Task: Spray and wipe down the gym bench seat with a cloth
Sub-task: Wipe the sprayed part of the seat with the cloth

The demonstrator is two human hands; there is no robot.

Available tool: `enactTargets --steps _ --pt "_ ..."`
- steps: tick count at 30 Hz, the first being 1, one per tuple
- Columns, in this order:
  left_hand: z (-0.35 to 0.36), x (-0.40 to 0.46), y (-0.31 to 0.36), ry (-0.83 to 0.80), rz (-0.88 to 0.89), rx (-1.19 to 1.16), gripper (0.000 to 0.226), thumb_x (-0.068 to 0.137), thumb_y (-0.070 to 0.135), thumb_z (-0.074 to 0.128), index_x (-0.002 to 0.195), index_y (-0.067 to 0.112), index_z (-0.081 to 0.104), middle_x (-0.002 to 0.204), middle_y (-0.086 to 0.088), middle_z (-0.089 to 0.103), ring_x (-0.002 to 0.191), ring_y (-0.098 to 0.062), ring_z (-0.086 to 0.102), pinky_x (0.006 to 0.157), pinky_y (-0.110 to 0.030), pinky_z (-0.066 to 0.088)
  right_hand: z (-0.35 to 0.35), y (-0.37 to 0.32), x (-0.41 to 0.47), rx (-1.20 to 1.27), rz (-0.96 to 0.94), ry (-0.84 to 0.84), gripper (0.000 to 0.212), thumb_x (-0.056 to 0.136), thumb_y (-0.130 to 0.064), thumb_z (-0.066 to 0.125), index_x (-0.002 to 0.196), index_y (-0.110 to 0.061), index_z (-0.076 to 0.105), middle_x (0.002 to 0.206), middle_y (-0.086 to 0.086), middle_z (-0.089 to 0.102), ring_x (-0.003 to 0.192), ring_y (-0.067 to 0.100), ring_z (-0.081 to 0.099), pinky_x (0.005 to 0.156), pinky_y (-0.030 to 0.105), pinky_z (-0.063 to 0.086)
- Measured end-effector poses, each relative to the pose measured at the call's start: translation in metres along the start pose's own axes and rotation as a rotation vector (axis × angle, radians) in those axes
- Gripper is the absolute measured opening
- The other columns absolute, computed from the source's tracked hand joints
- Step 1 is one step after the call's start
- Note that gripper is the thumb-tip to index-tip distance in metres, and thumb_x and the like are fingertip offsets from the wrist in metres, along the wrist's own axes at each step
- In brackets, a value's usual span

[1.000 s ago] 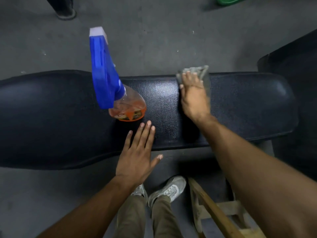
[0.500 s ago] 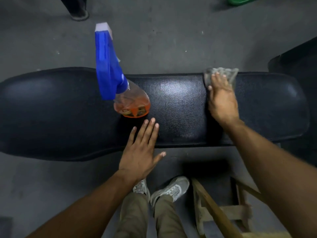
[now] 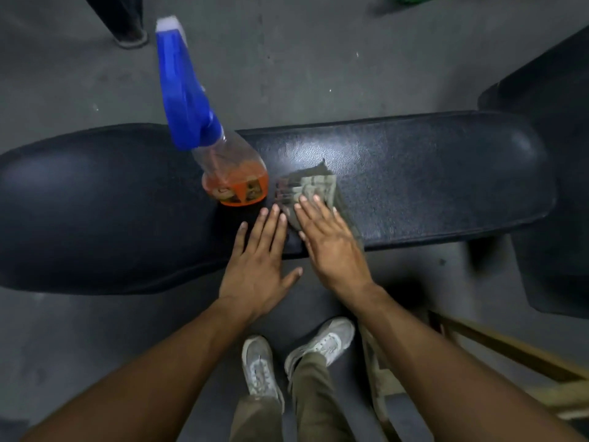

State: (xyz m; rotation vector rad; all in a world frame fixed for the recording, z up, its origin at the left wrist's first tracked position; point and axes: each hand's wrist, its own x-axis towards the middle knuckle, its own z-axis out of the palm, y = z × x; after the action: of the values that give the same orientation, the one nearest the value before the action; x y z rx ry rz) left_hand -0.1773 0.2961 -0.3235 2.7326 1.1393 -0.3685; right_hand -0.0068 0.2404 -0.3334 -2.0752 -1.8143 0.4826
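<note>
The black padded bench seat (image 3: 430, 180) runs left to right across the view. A spray bottle (image 3: 223, 167) with a blue trigger head and orange liquid stands upright on it near the middle. Just right of the bottle lies a grey cloth (image 3: 314, 185), pressed flat on the seat under the fingers of my right hand (image 3: 331, 244). My left hand (image 3: 259, 260) rests flat on the seat's near edge, fingers spread, right beside the right hand and holding nothing. The seat surface right of the cloth looks damp and shiny.
A wooden frame (image 3: 497, 352) stands on the floor at the lower right. My two shoes (image 3: 296, 352) are below the bench. Another black pad (image 3: 548, 161) sits at the right edge. A person's foot (image 3: 129, 30) is at the top left on the grey floor.
My right hand has dragged the cloth from the far edge of the seat on the right back to the near middle, beside the bottle. The left hand and bottle stayed put.
</note>
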Motion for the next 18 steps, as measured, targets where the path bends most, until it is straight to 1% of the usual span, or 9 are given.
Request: enactTargets --steps 2,4,6,8,11,13,15,18 --pt "0.0 -0.001 -0.001 0.002 0.01 -0.032 0.099 0.093 0.071 0.032 0.163 0.008 0.0 0.172 -0.008 -0.009 0.159 -0.021 -0.01 0.128 -0.05 0.004 -0.002 0.011 -0.015 -0.036 0.047 0.034 0.053 0.105 -0.027 0.041 0.156 -0.013 0.044 0.166 0.002 0.038 0.156 0.022 0.029 0.125 0.043 0.025" --pt "-0.001 0.0 -0.001 0.004 0.018 -0.063 0.099 0.094 0.071 0.033 0.163 0.009 -0.003 0.172 -0.007 -0.012 0.158 -0.019 -0.012 0.128 -0.049 0.002 -0.005 0.015 -0.023 -0.005 0.155 0.082 0.053 0.106 -0.026 0.041 0.157 -0.013 0.042 0.166 0.002 0.036 0.157 0.024 0.026 0.126 0.043 0.024" --pt "-0.003 -0.001 -0.005 -0.001 0.036 -0.116 0.098 0.094 0.069 0.033 0.163 0.009 -0.004 0.171 -0.006 -0.014 0.158 -0.018 -0.015 0.128 -0.048 0.0 -0.002 0.003 -0.023 0.063 0.267 0.148 0.051 0.107 -0.024 0.042 0.156 -0.01 0.044 0.166 0.005 0.037 0.157 0.027 0.026 0.126 0.045 0.023" --pt "-0.005 -0.005 -0.011 -0.007 0.072 -0.18 0.098 0.094 0.067 0.034 0.162 0.008 -0.004 0.171 -0.006 -0.016 0.157 -0.017 -0.017 0.128 -0.045 -0.001 0.006 -0.018 -0.019 0.124 0.314 0.181 0.051 0.106 -0.024 0.041 0.154 -0.009 0.046 0.165 0.007 0.038 0.156 0.029 0.027 0.125 0.048 0.024" --pt "-0.006 -0.014 -0.024 -0.028 0.12 -0.246 0.098 0.091 0.062 0.034 0.162 0.009 -0.006 0.17 -0.005 -0.017 0.157 -0.017 -0.017 0.128 -0.043 0.0 0.023 -0.051 -0.018 0.162 0.211 0.146 0.052 0.105 -0.026 0.038 0.153 -0.008 0.048 0.163 0.009 0.041 0.155 0.029 0.029 0.126 0.048 0.026" --pt "-0.006 -0.025 -0.034 -0.048 0.121 -0.262 0.098 0.09 0.06 0.035 0.162 0.01 -0.008 0.17 -0.005 -0.019 0.157 -0.016 -0.018 0.129 -0.042 0.001 0.03 -0.066 -0.022 0.182 0.132 0.115 0.051 0.105 -0.024 0.04 0.152 -0.007 0.05 0.161 0.01 0.044 0.154 0.03 0.034 0.124 0.047 0.029" --pt "-0.006 -0.036 -0.044 -0.071 0.134 -0.25 0.097 0.094 0.058 0.04 0.162 0.012 -0.011 0.17 -0.004 -0.022 0.156 -0.015 -0.02 0.128 -0.042 -0.001 0.029 -0.069 -0.028 0.191 0.097 0.093 0.049 0.105 -0.024 0.04 0.148 -0.006 0.055 0.158 0.009 0.049 0.151 0.029 0.039 0.123 0.041 0.031" --pt "-0.005 -0.052 -0.053 -0.092 0.178 -0.22 0.097 0.097 0.059 0.044 0.162 0.014 -0.013 0.169 -0.001 -0.023 0.155 -0.014 -0.023 0.128 -0.042 -0.001 0.012 -0.064 -0.039 0.28 0.07 0.019 0.041 0.108 -0.022 0.043 0.142 -0.009 0.062 0.15 0.007 0.058 0.147 0.023 0.045 0.123 0.028 0.028"
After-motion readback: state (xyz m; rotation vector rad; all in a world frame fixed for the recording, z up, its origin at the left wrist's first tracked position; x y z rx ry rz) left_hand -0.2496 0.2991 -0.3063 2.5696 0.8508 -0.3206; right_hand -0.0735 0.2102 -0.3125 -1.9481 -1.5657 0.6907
